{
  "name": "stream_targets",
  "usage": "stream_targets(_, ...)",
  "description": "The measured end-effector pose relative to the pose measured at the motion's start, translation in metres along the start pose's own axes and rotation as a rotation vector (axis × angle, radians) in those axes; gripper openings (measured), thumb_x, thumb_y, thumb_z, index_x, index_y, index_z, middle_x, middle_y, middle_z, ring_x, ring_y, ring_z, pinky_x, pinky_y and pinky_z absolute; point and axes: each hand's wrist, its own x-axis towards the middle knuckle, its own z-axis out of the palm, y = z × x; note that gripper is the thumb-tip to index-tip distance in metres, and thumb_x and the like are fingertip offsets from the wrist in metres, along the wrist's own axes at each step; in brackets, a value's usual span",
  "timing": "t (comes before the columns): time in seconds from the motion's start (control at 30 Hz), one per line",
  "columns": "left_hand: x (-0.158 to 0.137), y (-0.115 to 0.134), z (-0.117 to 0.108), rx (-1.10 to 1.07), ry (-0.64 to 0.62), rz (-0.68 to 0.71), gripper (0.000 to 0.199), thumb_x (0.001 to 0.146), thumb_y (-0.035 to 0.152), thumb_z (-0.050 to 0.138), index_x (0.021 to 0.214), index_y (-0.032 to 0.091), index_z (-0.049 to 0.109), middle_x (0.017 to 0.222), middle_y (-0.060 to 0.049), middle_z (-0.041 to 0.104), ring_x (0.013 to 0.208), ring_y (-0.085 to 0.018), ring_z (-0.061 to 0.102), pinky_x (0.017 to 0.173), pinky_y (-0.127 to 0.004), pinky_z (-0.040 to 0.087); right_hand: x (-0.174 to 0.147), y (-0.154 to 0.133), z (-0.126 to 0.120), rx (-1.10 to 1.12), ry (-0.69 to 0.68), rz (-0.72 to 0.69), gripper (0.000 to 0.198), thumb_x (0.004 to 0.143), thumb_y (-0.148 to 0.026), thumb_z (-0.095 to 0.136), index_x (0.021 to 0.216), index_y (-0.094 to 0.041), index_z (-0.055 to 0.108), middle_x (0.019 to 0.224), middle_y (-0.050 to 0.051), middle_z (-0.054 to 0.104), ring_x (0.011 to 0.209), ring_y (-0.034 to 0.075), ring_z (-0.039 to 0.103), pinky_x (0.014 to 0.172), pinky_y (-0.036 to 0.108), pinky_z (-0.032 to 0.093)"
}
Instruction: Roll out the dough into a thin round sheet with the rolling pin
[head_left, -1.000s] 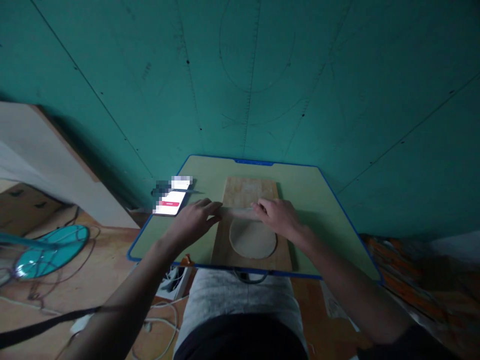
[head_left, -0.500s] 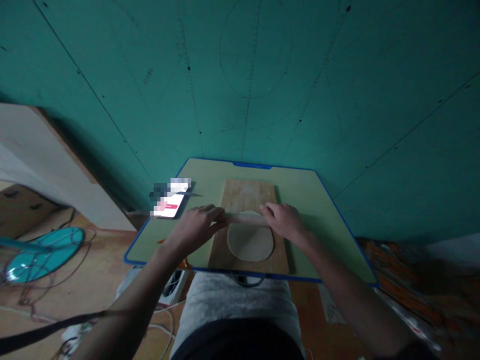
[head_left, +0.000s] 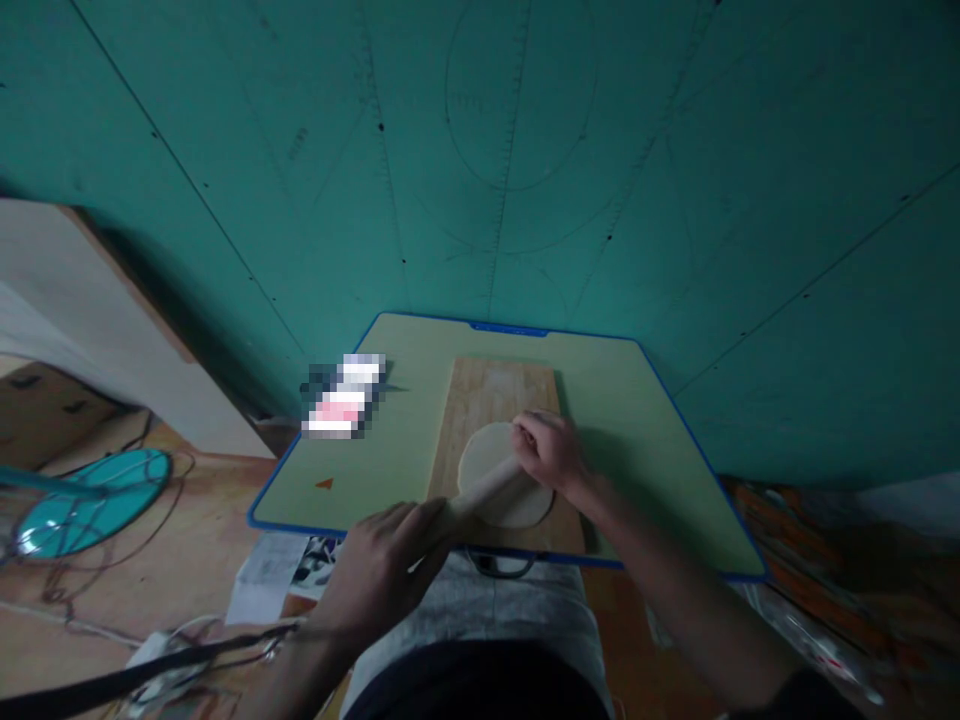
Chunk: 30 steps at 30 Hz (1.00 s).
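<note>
A pale rolling pin (head_left: 491, 487) lies slantwise over a flat round of dough (head_left: 486, 450). My left hand (head_left: 394, 545) is closed around the pin's near-left end, at the table's front edge. Closed on the far-right end is my right hand (head_left: 547, 450), above the dough's right side. Under the dough is a wooden cutting board (head_left: 499, 385), whose front edge lies near that of the table. The dough is thin and roughly circular, partly covered by the pin and my right hand.
The light green table (head_left: 615, 400) has a blue rim and stands against a green wall (head_left: 480, 230). A phone (head_left: 345, 398), pixelated, lies at its left edge. An orange triangle mark (head_left: 324, 484) shows on the tabletop. Cables and a turquoise round base (head_left: 97, 505) are on the floor at left.
The rolling pin has turned from level across the dough's far part to a slant. My left hand has come down toward me; my right hand has moved slightly nearer.
</note>
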Motion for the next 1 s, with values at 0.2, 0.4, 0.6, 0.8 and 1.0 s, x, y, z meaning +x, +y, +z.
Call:
stream_targets(0.2,-0.004,-0.004,0.007,0.077,0.082,-0.001,0.041,0.096,0.014,0.048,0.137,0.019,0.052,0.121,-0.015,0.068,0.109,-0.027,0.066,0.086,-0.039,0.058,0.017,-0.011,0.01,-0.087,-0.051,-0.057,0.034,0.096,-0.025,0.043,0.118,-0.017,0.067,0.121,0.013,0.067,0.111,0.028,0.056,0.097,0.04,0.039)
stream_targets(0.4,-0.008,-0.017,0.009,0.11,0.077,0.029,0.046,0.099,0.019,0.051,0.145,0.024,0.05,0.128,-0.015,0.067,0.119,-0.029,0.063,0.087,-0.042,0.059,0.046,-0.013,0.016,-0.089,-0.159,-0.079,0.043,0.095,-0.025,0.046,0.135,-0.018,0.06,0.136,0.012,0.06,0.13,0.027,0.047,0.112,0.043,0.031)
stream_targets(0.6,-0.008,-0.047,0.007,0.091,0.06,-0.129,0.037,0.102,0.029,0.044,0.134,0.025,0.063,0.128,-0.013,0.069,0.119,-0.03,0.063,0.093,-0.049,0.058,0.092,-0.021,0.036,-0.077,-0.194,-0.041,0.038,0.097,-0.024,0.042,0.13,-0.017,0.062,0.134,0.011,0.061,0.129,0.025,0.047,0.112,0.04,0.03)
stream_targets(0.8,0.0,-0.048,-0.001,0.113,0.052,-0.241,0.039,0.104,0.034,0.037,0.123,0.019,0.067,0.122,-0.013,0.072,0.113,-0.028,0.068,0.095,-0.047,0.059,0.105,-0.03,0.038,-0.109,-0.132,-0.003,0.036,0.098,-0.018,0.038,0.123,-0.015,0.064,0.127,0.013,0.064,0.12,0.025,0.054,0.106,0.039,0.036)
stream_targets(1.0,-0.012,0.002,0.01,0.047,0.071,-0.081,0.039,0.098,0.02,0.047,0.136,0.023,0.055,0.115,-0.011,0.073,0.096,-0.023,0.074,0.078,-0.032,0.063,0.019,-0.017,0.014,-0.141,-0.115,-0.056,0.039,0.095,-0.02,0.045,0.128,-0.014,0.065,0.135,0.015,0.062,0.132,0.029,0.049,0.115,0.045,0.031)
